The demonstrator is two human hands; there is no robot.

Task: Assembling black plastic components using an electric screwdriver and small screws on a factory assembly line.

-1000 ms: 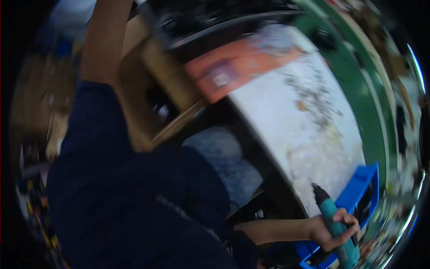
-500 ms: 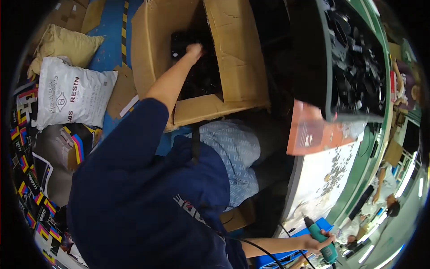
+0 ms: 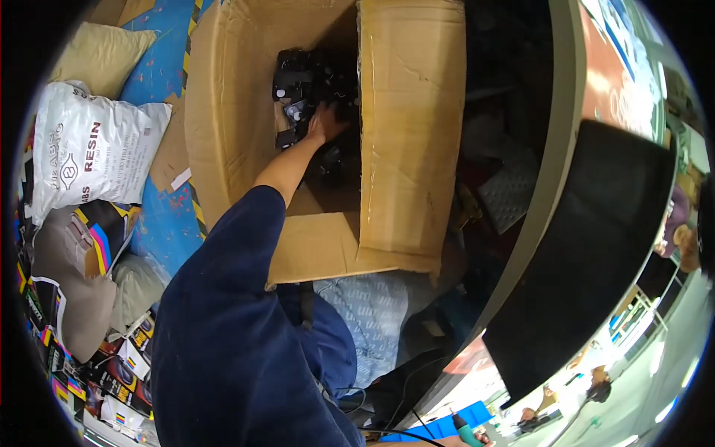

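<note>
My left hand is deep inside a large open cardboard box, among a heap of dark plastic parts. Its fingers fade into the shadow and the black pieces, so their grip is hidden. At the lower edge, well away from the box, my right hand is wrapped round a teal power drill, only partly in view. Greyish and brown bits lie among the dark parts beside my left hand.
A white printed sack and a tan sack lie left of the box. To the right, a workbench edge runs past a black tray. A blue bin stands near the drill. Another person is farther off.
The view has shifted, bringing the box nearer and leaving the drill at the lower edge. My left hand is still in the box, now beside uncovered greyish parts. The tray's contents no longer show.
</note>
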